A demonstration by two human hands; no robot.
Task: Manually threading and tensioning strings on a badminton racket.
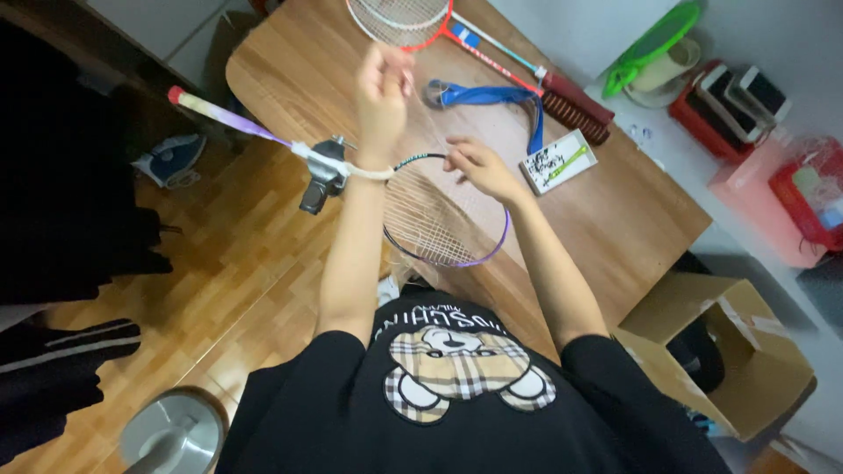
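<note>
— Over the worktop's (290,61) near edge, where was the purple-framed badminton racket (443,219)?

— Clamped there. The left hand (383,83) was fisted, pulling a string (428,123) upward.

— The right hand (479,167)?

— Fingers pinched on the strings at the frame's top rim.

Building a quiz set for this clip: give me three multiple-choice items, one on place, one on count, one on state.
1. Where does the red racket lie?
A. on the wooden table
B. on the floor
C. in the cardboard box

2. How many rackets are in view?
A. one
B. two
C. four

3. What is the left hand doing?
A. lying flat on the table
B. raised in a fist, pulling a string up from the purple racket
C. holding scissors

Key: 1 A, it lies on the tabletop at the far end; 2 B, one red, one purple; 3 B, the fist is raised with a thin string running down, while the right hand touches the frame.
</note>
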